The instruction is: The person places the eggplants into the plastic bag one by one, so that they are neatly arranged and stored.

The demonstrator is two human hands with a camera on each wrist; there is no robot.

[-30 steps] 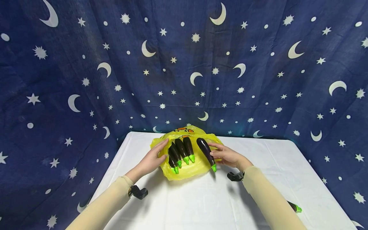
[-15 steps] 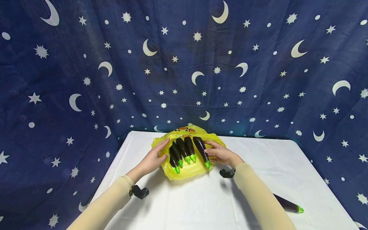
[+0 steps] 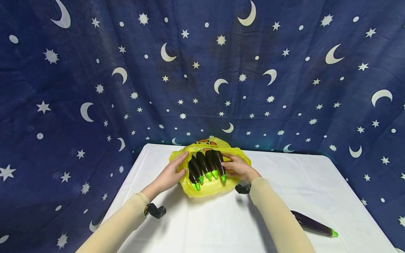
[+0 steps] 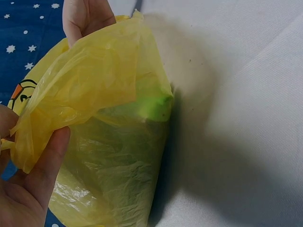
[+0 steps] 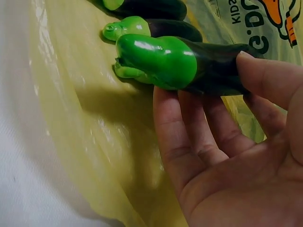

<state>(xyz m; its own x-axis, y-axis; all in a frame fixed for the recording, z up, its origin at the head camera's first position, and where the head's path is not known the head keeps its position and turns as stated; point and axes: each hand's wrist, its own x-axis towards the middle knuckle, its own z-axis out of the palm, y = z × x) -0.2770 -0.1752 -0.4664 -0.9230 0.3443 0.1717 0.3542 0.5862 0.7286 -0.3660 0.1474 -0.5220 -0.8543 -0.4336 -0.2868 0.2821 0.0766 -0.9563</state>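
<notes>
A yellow plastic bag [image 3: 210, 190] lies with its mouth facing me in the head view. Several dark eggplants [image 3: 203, 162] with green caps lie side by side in it. My left hand [image 3: 167, 177] pinches the left edge of the bag's mouth; in the left wrist view the thumb [image 4: 53, 156] presses on the thin film. In the right wrist view, my right hand [image 5: 227, 156] holds another eggplant [image 5: 163, 61] between thumb and fingers. It is at the right end of the row, inside the bag's mouth, close beside its neighbours.
One more eggplant [image 3: 314, 225] lies on the white tablecloth [image 3: 205, 225] at the right, its left end near my right sleeve. A dark blue curtain [image 3: 196, 88] with moons and stars hangs behind the table.
My right hand has moved left with its eggplant, from the bag's right side up against the row. The left hand keeps its hold. More of the loose eggplant shows beside the sleeve.
</notes>
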